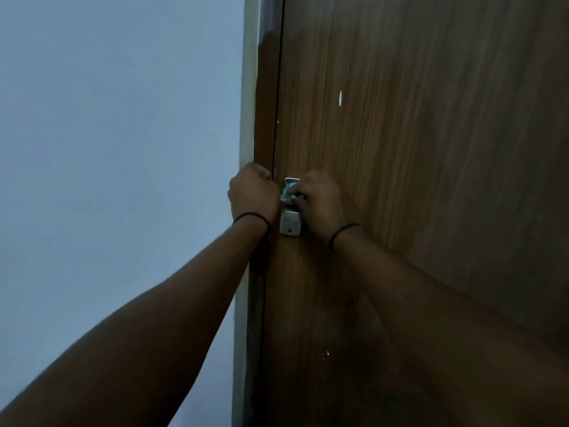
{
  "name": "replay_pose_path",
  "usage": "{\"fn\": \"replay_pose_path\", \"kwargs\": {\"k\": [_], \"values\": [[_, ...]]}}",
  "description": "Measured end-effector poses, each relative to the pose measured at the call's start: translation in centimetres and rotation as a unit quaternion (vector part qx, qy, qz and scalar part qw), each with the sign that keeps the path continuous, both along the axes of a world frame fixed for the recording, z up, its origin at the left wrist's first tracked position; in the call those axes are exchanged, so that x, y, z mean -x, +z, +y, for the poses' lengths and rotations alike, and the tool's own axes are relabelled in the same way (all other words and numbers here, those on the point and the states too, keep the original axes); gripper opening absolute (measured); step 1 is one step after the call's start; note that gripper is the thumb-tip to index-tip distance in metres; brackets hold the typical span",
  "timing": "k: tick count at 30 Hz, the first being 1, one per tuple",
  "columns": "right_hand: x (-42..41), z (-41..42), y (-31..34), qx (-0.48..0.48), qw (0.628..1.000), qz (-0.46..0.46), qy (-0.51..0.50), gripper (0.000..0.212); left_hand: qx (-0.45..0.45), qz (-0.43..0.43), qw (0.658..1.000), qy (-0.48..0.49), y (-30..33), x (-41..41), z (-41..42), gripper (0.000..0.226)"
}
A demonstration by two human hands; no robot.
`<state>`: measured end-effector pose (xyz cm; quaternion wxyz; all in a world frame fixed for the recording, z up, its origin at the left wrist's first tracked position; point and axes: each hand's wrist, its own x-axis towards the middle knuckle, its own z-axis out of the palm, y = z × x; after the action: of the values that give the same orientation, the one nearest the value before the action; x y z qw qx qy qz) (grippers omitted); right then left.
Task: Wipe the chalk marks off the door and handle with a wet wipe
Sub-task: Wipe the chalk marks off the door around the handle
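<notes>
Working outward from my arms, I see my right hand (320,198) pinching the bunched wet wipe (288,194) against the upright metal handle plate (290,223); my left hand (253,192) sits clenched at the door edge just left. One chalk mark (340,98) lies farther up the door (431,149), right of the grip.

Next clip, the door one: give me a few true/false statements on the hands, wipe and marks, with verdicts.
1. The right hand holds the wipe against the handle plate. True.
2. The left hand holds a second wipe. False: it rests at the door edge; no wipe shows in it.
3. A white mark shows above the handle. True.
4. The door is white. False: it is brown wood grain.
5. Both wrists are bare. False: each wears a dark band.
</notes>
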<state>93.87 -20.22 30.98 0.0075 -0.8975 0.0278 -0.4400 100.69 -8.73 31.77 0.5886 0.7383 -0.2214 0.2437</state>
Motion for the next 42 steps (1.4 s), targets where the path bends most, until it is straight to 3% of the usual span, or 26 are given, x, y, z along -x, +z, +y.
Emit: {"fn": "replay_pose_path", "kwargs": {"k": [3,5,10,13,18,21,23,26,29,31,35,40,42], "values": [[-1.1,0.1,1.1,0.104,0.991,0.079,-0.014,0.016,0.023,-0.04,0.998,0.034,-0.9,0.0,-1.0,0.021],[-1.5,0.1,2.0,0.124,0.985,0.118,-0.024,0.015,0.027,-0.052,0.998,0.026,-1.9,-0.1,-1.4,0.022],[1.2,-1.4,1.8,-0.026,0.992,0.123,-0.034,0.007,0.045,-0.039,0.998,0.007,-4.2,-0.4,-1.0,0.019],[3.6,-3.2,1.1,-0.102,0.991,0.075,-0.037,0.006,0.037,-0.033,0.999,-0.01,-4.4,-0.2,-0.9,0.018],[1.3,-0.6,2.3,0.002,0.998,0.058,0.009,0.011,0.029,-0.015,0.999,-0.007,-3.8,-0.1,-0.8,0.017],[-1.4,1.1,2.9,0.089,0.991,0.096,-0.004,0.012,0.007,-0.033,0.999,-0.014,-3.9,-0.4,-0.6,0.013],[-2.1,1.1,2.9,0.098,0.991,0.088,-0.02,0.012,-0.004,-0.045,0.999,-0.02,-4.0,-0.7,-0.4,0.013],[-1.2,0.5,2.1,-0.027,0.996,-0.002,-0.09,0.014,-0.007,-0.034,0.999,-0.022,-4.0,-0.8,-0.4,0.02],[1.0,-0.6,1.4,-0.09,0.98,0.105,-0.143,0.013,-0.005,-0.025,0.999,-0.029,-4.0,-0.2,-0.3,0.022],[3.1,-0.7,1.8,-0.169,0.972,0.124,-0.107,0.012,0.002,-0.012,0.999,-0.037,-4.1,0.5,-0.2,0.02],[7.1,0.3,3.2,-0.303,0.952,-0.034,-0.01,0.01,0.02,0.017,0.999,-0.046,-4.5,2.7,0.8,0.013],[10.7,3.0,1.2,-0.423,0.905,-0.016,0.04,0.004,0.046,0.084,0.987,-0.128,-5.1,5.9,3.1,0.015],[11.6,4.5,-0.4,-0.463,0.884,-0.016,0.058,0.011,0.041,0.105,0.979,-0.172,-5.1,7.4,4.2,0.015]]}}
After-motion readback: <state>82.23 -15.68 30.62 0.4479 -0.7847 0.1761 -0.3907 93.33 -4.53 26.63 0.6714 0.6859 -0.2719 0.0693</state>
